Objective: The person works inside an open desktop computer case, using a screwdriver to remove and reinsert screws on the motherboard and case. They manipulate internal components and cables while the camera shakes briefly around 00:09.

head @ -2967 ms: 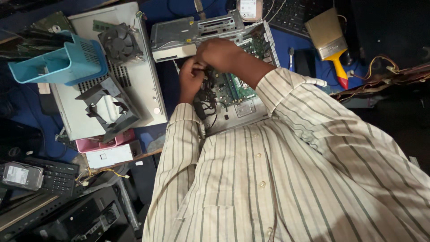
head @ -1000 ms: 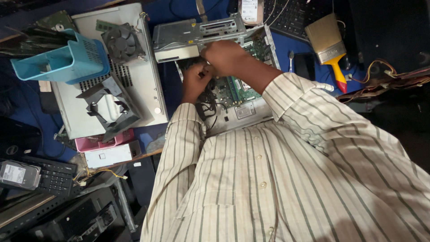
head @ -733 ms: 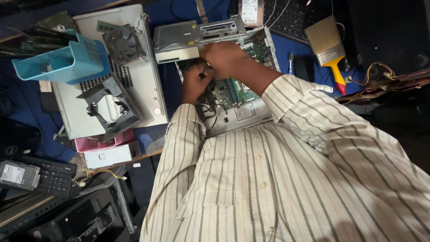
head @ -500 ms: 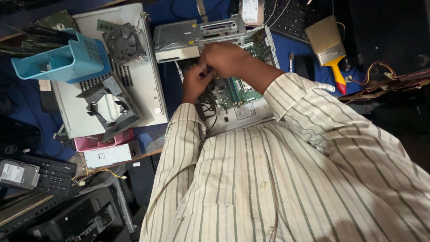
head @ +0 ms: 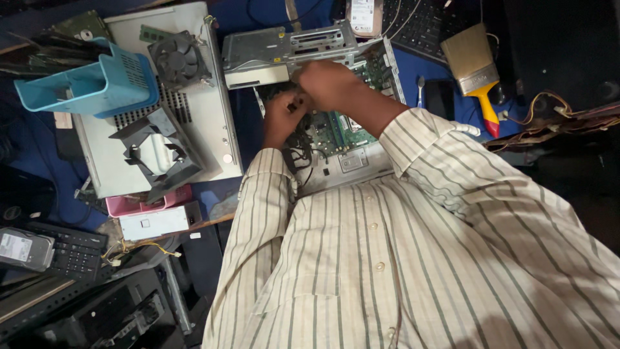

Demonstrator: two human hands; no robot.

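Left of our hands we see a grey case panel carrying a black cooling fan, a black plastic shroud and a blue basket. Right of our hands a wide paintbrush with a yellow and red handle lies on the blue surface. A black keyboard sits far below left.

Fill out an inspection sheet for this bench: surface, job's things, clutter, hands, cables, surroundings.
Surface: blue bench top, crowded.
Job's things: open computer case with green circuit board; grey drive unit along its far edge.
Clutter: paintbrush, blue basket, cooling fan and black shroud on a grey cover panel.
Hands: left hand and right hand both inside the case; grip hidden.
Cables: black wires in the case; bundle at right.
Surroundings: keyboard, hard drive.
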